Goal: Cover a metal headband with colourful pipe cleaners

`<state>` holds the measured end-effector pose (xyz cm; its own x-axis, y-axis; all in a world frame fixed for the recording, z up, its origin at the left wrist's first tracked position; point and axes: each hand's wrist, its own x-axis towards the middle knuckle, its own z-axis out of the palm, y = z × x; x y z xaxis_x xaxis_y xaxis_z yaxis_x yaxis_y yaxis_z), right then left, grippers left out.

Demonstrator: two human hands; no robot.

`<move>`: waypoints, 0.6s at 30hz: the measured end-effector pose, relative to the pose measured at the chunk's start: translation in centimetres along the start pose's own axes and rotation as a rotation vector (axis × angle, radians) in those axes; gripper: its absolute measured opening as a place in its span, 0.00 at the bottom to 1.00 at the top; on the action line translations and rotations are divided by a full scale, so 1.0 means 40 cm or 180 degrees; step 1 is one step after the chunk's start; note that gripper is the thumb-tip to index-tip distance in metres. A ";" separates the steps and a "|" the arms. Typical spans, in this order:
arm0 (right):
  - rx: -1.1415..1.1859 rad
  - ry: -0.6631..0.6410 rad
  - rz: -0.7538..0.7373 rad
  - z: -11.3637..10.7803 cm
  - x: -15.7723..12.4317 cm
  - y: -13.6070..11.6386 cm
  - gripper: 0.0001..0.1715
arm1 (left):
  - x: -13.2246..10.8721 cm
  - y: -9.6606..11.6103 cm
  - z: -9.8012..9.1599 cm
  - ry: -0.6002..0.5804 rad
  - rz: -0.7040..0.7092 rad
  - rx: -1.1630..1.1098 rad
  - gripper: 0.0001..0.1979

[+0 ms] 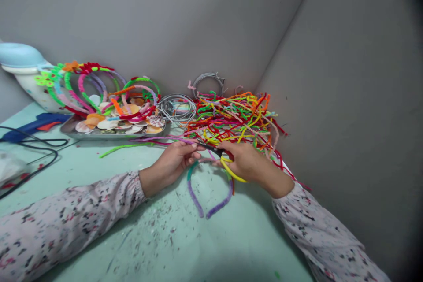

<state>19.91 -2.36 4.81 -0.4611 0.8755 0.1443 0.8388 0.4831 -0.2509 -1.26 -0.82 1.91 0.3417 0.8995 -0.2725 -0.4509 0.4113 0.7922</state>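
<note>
My right hand is closed on yellow-handled scissors, whose dark blades point left toward my left hand. My left hand pinches a purple pipe cleaner at the blade tips. Below both hands lies a headband wrapped in purple and teal pipe cleaner, its open ends toward me. Just behind the hands sits a big tangled heap of coloured pipe cleaners.
A metal tray at back left holds seashells and several wrapped headbands. Bare metal headbands lie beside it. A blue glue gun with black cord sits far left, near a white and blue container. Grey walls close the corner.
</note>
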 end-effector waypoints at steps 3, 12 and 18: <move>0.0105 0.0049 -0.0035 -0.008 -0.003 -0.006 0.23 | 0.000 -0.003 0.001 -0.0016 0.0044 0.0141 0.04; -0.0031 0.0079 -0.0105 -0.015 -0.007 -0.017 0.22 | -0.004 -0.006 0.009 -0.0104 0.0119 0.0382 0.05; -0.0219 0.0079 -0.0102 -0.017 -0.008 -0.017 0.20 | -0.002 -0.006 0.006 -0.0071 0.0097 0.0322 0.04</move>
<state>19.69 -2.97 5.60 -0.4814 0.8589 0.1750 0.8421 0.5085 -0.1795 -0.97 -1.04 1.87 0.3480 0.9073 -0.2361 -0.3762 0.3658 0.8513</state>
